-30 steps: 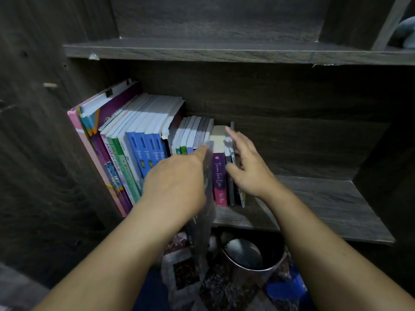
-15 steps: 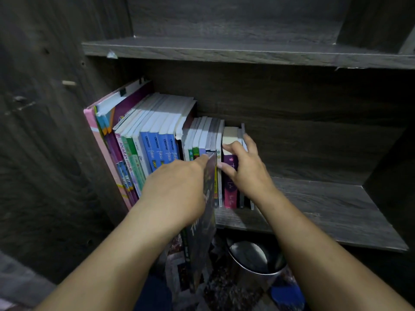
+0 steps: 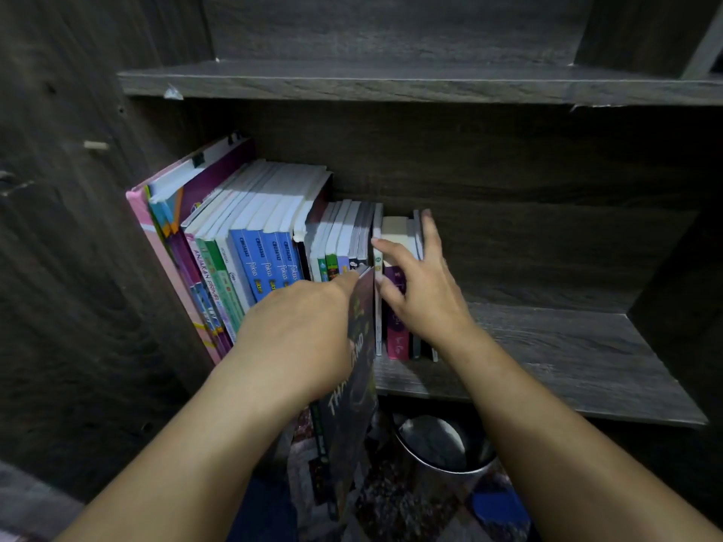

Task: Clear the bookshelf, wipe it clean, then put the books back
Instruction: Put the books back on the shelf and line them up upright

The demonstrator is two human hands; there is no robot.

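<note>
Slotting this dark book point(image 3: 352, 404) into the row of books point(image 3: 274, 244) is the fiddly bit, so here's what worries me. My left hand point(image 3: 297, 334) is clamped on it, forefinger stretched along the top edge. Only its upper corner meets the row; the rest hangs off the near edge of the shelf point(image 3: 547, 365), right above a metal bin point(image 3: 438, 447) on the floor. If my grip slides, I reckon it drops straight in there. My right hand point(image 3: 422, 295) isn't gripping anything: the fingers are spread and fairly straight over the small bunch at the right end, thumb against the purple book point(image 3: 396, 334), holding a gap beside the thin white book point(image 3: 378, 307). That bunch has nothing propping its right side, just bare shelf, so easing off probably lets it flop over or lets the gap shut. The corner could also snag a neighbour and shove the thin ones toward the far wall, or crease the cover. Everything further left leans against the big pink book point(image 3: 156, 252) by the side panel, so it's already pressing that way. As for writing, the blue spines point(image 3: 270, 267) all say "fokus", a pale spine point(image 3: 205, 275) reads "ANJAKAN PRIMA", and the dark cover has pale letters starting "TH", the rest partly under my hand. The purple spine's script is too blurry to read.
</note>
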